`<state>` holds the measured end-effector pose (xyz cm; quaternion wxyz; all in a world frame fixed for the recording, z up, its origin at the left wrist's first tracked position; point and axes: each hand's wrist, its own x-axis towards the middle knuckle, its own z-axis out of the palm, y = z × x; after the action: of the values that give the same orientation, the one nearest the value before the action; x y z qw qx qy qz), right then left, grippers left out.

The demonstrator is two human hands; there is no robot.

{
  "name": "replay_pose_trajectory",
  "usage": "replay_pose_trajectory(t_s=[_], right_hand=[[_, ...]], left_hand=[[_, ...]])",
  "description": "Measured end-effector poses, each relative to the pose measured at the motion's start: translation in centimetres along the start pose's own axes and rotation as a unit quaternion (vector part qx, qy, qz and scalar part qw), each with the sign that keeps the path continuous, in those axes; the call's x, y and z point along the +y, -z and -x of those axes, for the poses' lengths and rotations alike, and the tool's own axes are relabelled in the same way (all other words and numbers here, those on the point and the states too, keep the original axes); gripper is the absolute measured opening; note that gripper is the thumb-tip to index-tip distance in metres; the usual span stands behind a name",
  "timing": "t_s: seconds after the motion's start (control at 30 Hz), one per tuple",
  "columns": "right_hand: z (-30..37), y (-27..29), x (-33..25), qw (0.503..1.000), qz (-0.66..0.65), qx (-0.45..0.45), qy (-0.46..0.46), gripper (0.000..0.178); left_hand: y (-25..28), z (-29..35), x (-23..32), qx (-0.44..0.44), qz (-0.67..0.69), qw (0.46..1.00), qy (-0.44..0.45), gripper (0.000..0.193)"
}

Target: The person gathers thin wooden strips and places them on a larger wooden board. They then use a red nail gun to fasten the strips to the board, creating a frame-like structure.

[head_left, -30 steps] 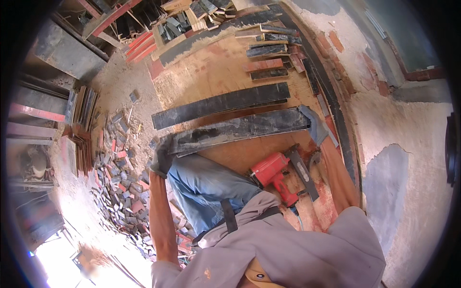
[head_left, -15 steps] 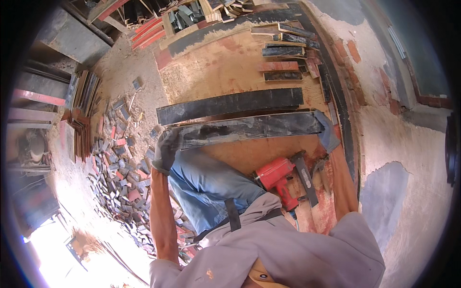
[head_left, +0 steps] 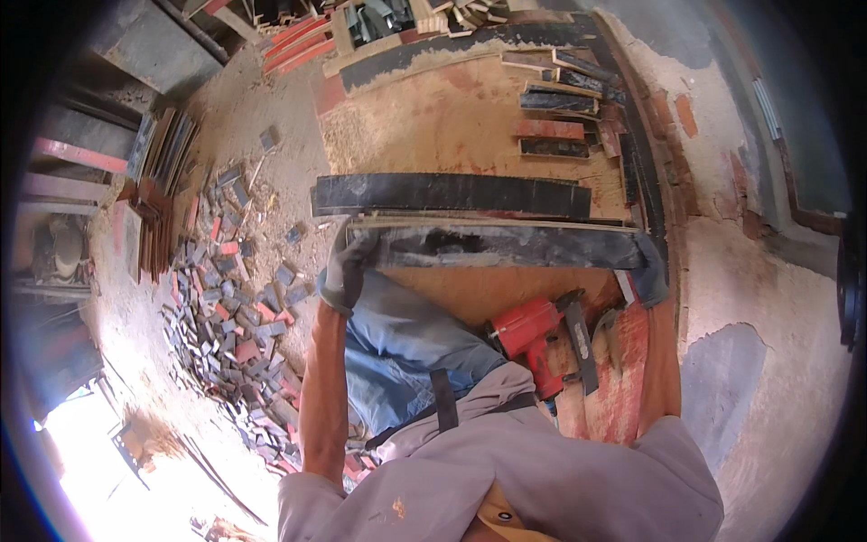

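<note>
Arms (head_left: 322, 393) reaching forward, we clasp a long, scuffed black wooden board (head_left: 519, 247) by its ends between our grey-gloved left hand (head_left: 345, 271) and right hand (head_left: 648, 273); a red nail gun (head_left: 526, 327) lies nearer us, between them.

Right of the grip stands a patched wall (head_left: 722, 262) with bare brick (head_left: 686, 117); left lies dusty floor (head_left: 293, 108), with glaring light (head_left: 86, 461) nearer the body.

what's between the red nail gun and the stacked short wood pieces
In the head view: the dark wood held by the left hand and right hand, then, farther off, another long dark board.
</note>
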<state>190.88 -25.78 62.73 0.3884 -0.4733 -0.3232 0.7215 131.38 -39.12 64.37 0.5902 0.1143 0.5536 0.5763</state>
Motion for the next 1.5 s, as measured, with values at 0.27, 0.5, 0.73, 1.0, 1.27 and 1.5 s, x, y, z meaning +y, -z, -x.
replay_pose_trajectory(t_s=[0.27, 0.5, 0.73, 1.0, 1.27, 1.5], right_hand=[[0.2, -3.5, 4.9, 0.998, 0.016, 0.064, -0.020, 0.045], [-2.6, -8.1, 3.6, 0.996, 0.034, 0.088, -0.006, 0.059], [-8.4, -11.8, 0.9, 0.996, 0.049, 0.060, -0.042, 0.075], [-12.5, -13.2, 0.3, 0.996, 0.061, 0.061, -0.028, 0.086], [-14.1, -2.8, -3.1, 0.536, 0.773, 0.333, 0.074, 0.066], [-10.9, -1.2, -1.8, 0.674, 0.615, 0.327, 0.247, 0.034]], left_hand=[[7.5, -0.9, -2.4, -0.064, -0.231, 0.965, -0.105, 0.048], [12.5, -2.9, -3.7, -0.063, -0.061, 0.995, -0.037, 0.040], [13.5, -5.8, -2.1, -0.065, -0.118, 0.986, -0.094, 0.038], [13.7, -6.2, 0.2, -0.029, -0.020, 0.999, -0.026, 0.040], [13.3, -5.7, 1.8, 0.042, -0.116, 0.989, -0.085, 0.048], [6.5, -2.7, 1.7, 0.298, -0.409, 0.806, -0.309, 0.082]])
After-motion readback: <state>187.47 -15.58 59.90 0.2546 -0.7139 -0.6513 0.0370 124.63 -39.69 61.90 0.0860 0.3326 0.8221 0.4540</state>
